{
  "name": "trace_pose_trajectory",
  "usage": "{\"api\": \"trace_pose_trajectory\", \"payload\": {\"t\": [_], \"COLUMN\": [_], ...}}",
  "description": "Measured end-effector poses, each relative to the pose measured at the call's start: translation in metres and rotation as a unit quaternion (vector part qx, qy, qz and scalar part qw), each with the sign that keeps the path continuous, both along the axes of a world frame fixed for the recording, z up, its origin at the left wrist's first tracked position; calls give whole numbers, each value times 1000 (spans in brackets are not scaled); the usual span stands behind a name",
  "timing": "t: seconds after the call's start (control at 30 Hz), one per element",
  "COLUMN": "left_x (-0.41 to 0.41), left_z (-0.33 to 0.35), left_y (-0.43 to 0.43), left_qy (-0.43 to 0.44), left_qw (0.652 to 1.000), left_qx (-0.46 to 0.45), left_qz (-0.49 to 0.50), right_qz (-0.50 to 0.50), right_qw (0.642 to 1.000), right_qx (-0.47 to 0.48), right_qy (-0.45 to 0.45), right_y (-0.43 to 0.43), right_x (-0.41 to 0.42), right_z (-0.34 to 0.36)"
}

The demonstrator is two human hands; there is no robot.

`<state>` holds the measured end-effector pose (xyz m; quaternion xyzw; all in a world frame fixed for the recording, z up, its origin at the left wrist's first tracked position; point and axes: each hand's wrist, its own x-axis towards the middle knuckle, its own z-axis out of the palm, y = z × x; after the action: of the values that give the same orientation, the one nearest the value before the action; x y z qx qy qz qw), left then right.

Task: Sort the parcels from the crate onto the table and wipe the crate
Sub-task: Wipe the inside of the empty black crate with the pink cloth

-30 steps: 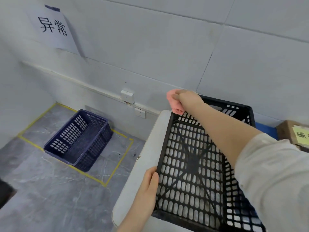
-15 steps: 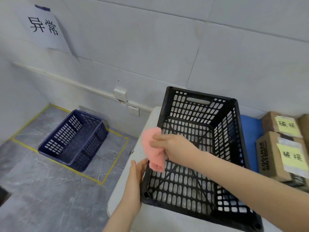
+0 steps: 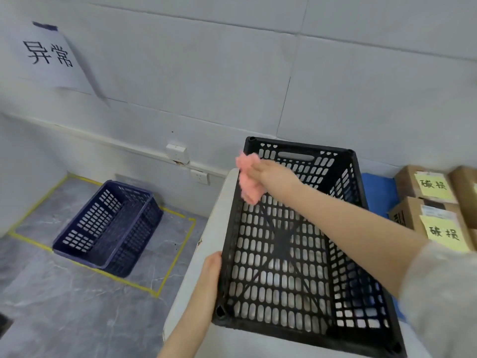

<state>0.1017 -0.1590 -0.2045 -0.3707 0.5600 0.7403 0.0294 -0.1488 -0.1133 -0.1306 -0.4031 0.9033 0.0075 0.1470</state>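
**A:** How far along was the job?

**B:** Well on, by my reading. The black perforated plastic crate (image 3: 299, 146) stood on the white worktop (image 3: 214, 223) with nothing in it, its slotted floor bare. So the sorting looked done. Brown cardboard boxes (image 3: 407, 182) sat at the right edge of the view, beside a blue mat (image 3: 376, 192). Only the wiping was left, and it was under way.

**A:** What were the hands doing?

**B:** The right hand (image 3: 273, 174) reached over the crate's far left corner. Its grip was clenched round a crumpled pink cloth (image 3: 249, 182), which hung against the top of the left wall. The left hand (image 3: 211, 275) lay against the outside of that wall near the front corner. Its grip was released, with the fingers straight along the plastic as far as I could see. I judged that the other walls and the floor might yet need wiping, though nothing showed which parts were clean.

**A:** Any writing?

**B:** Two of the boxes each carried a yellow paper note (image 3: 433, 184) handwritten 破损. Dark print on the nearer box's side was cut off and unreadable. A white sheet (image 3: 49, 55) taped to the wall read 异常. Below it, a dark blue slotted crate (image 3: 108, 223) sat on the floor inside a rectangle of yellow tape (image 3: 180, 250).
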Motion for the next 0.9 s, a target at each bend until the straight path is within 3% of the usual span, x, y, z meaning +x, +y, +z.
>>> {"api": "trace_pose_trajectory", "payload": {"t": [0.1,0.27,0.37,0.43,0.67,0.77,0.9], "left_x": [7,8,10,10,10,-1,-4], "left_z": [12,9,12,12,14,21,19], "left_y": [13,13,15,15,16,16,1], "left_qy": [20,22,0,-11,-19,-22,-27], "left_qw": [997,992,989,986,987,984,979], "left_qx": [-75,-116,-145,-160,-160,-175,-187], "left_qz": [-29,-42,-42,-36,-18,-21,-72], "right_qz": [-47,-77,-14,-24,-45,61,120], "right_qw": [998,955,979,987,989,993,975], "right_qx": [-4,-259,-157,-95,-119,-85,-139], "right_qy": [29,120,133,127,77,49,-124], "right_y": [0,-26,-38,-41,-37,2,53], "right_x": [-34,-48,-46,-52,-21,39,106], "right_z": [5,-7,-25,-37,-32,-27,-13]}}
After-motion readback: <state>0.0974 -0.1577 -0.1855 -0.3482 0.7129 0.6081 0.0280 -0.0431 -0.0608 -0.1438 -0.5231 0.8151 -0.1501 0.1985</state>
